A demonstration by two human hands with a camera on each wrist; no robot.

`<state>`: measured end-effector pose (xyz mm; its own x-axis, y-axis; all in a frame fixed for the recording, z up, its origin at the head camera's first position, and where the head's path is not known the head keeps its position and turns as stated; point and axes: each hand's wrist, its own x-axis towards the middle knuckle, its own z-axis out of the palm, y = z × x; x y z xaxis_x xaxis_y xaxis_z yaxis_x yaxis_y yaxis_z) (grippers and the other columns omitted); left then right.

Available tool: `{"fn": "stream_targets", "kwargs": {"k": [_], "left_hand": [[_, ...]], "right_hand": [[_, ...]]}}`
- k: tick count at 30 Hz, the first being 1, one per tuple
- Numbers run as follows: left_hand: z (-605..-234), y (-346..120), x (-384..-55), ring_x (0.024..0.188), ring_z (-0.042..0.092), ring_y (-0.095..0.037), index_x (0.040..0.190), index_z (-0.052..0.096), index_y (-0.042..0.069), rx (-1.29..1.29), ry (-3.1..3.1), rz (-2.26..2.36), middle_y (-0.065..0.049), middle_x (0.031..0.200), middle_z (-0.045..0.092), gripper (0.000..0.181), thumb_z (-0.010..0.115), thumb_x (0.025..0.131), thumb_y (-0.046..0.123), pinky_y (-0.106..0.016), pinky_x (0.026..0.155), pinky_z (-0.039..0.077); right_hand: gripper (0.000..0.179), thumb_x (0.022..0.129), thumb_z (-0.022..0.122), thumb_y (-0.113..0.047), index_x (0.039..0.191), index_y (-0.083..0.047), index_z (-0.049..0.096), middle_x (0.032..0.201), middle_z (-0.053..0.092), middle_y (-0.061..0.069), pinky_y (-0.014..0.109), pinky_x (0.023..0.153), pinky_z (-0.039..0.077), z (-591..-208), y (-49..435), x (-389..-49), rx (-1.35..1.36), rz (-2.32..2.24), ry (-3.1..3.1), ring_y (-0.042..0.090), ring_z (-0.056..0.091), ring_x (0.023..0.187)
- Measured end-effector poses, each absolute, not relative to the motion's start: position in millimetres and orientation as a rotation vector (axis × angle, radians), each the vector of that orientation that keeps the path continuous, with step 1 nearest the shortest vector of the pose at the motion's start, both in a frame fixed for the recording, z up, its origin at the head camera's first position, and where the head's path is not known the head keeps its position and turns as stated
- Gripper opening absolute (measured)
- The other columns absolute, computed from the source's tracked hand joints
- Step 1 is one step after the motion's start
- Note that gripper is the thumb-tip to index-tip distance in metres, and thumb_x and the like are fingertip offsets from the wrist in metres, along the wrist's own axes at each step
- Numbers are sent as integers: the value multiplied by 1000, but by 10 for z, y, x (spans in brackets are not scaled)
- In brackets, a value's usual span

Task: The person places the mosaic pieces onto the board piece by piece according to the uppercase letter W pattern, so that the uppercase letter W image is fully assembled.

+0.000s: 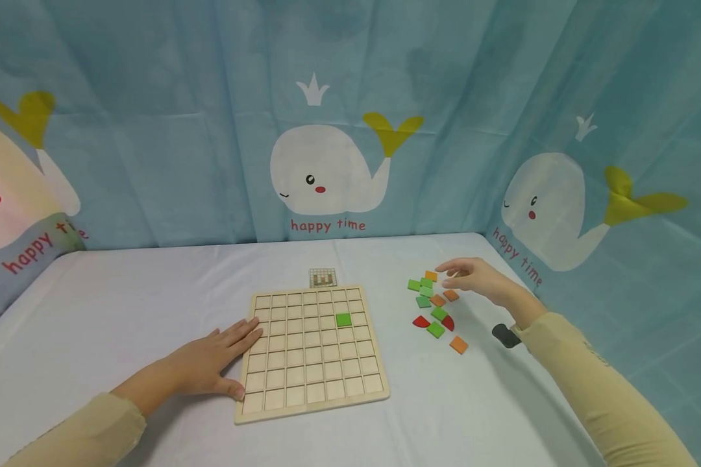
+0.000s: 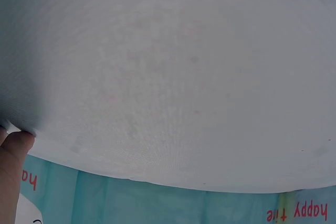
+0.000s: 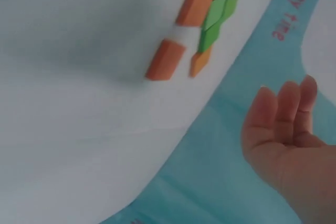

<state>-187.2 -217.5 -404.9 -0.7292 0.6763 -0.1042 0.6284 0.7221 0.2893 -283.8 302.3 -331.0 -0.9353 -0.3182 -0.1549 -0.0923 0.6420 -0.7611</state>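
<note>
A square wooden grid board [image 1: 312, 410] lies on the white table, with one green tile [image 1: 343, 320] in a cell toward its upper right. My left hand [image 1: 213, 363] rests along the board's left edge, fingers spread, thumb near the lower left corner. To the right of the board is a loose group of green, orange and red pieces. My right hand [image 1: 473, 277] hovers at the far right side of this group, fingers loosely bent, near an orange tile [image 1: 431, 276]. The right wrist view shows no piece in its fingers [image 3: 260, 111].
A small card with a printed grid [image 1: 323, 277] lies against the board's far edge. Red rounded pieces [image 1: 421, 322] lie among the tiles, and one orange tile [image 1: 458, 344] sits nearest me. A black object [image 1: 505, 335] is by my right forearm. Blue curtains [image 1: 210, 130] hang behind the table.
</note>
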Motion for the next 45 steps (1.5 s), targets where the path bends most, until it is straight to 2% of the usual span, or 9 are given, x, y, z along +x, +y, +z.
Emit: {"fn": "stream_targets", "kwargs": {"k": [18, 25, 28, 31, 34, 40, 45], "left_hand": [[-4034, -2158, -1879, 141, 20, -45, 153, 23, 2, 1041, 2732, 332, -20, 159, 15, 108, 59, 77, 70, -63, 105, 27], [-4049, -2164, -1886, 141, 21, -45, 152, 24, 2, 1049, 2735, 326, -21, 158, 17, 107, 59, 77, 70, -63, 105, 27], [-4045, -2159, -1885, 141, 20, -45, 153, 24, 3, 1048, 2732, 326, -20, 159, 16, 107, 59, 77, 70, -63, 105, 27], [-4031, -2143, -1881, 141, 20, -45, 153, 23, 3, 1054, 2717, 337, -20, 159, 16, 107, 59, 77, 69, -63, 105, 27], [-4029, -2137, -1881, 141, 20, -45, 153, 23, 3, 1053, 2707, 342, -20, 159, 15, 107, 60, 77, 69, -63, 105, 27], [-4044, -2146, -1888, 142, 20, -44, 153, 23, 3, 1045, 2719, 326, -20, 159, 15, 107, 59, 77, 70, -63, 105, 27], [-4045, -2162, -1882, 141, 20, -45, 153, 23, 3, 1042, 2722, 313, -20, 159, 15, 107, 58, 78, 70, -63, 105, 27]], "right_hand": [[51, 93, 66, -16, 137, 2, 50, 130, 47, 27, 44, 92, 44, -3570, 3426, -3014, -361, -1050, 2546, 34, 48, 110], [53, 93, 67, -22, 139, -2, 50, 136, 45, 26, 49, 97, 43, -3706, 3570, -3112, -339, -990, 2524, 37, 45, 119], [51, 92, 69, -21, 137, -3, 53, 131, 48, 23, 46, 94, 43, -3740, 3611, -3148, -315, -958, 2530, 35, 44, 114], [50, 90, 71, -17, 135, -3, 55, 118, 49, 19, 41, 87, 41, -3758, 3627, -3173, -302, -926, 2526, 32, 42, 106], [50, 87, 73, -17, 133, -5, 58, 112, 48, 14, 41, 86, 39, -3770, 3620, -3188, -266, -880, 2534, 30, 41, 104], [47, 86, 75, -16, 129, -6, 60, 108, 47, 13, 43, 85, 38, -3802, 3614, -3225, -248, -836, 2553, 31, 41, 103], [44, 86, 74, -15, 128, -8, 62, 119, 49, 17, 54, 96, 36, -3802, 3561, -3246, -231, -803, 2571, 34, 41, 110]]}}
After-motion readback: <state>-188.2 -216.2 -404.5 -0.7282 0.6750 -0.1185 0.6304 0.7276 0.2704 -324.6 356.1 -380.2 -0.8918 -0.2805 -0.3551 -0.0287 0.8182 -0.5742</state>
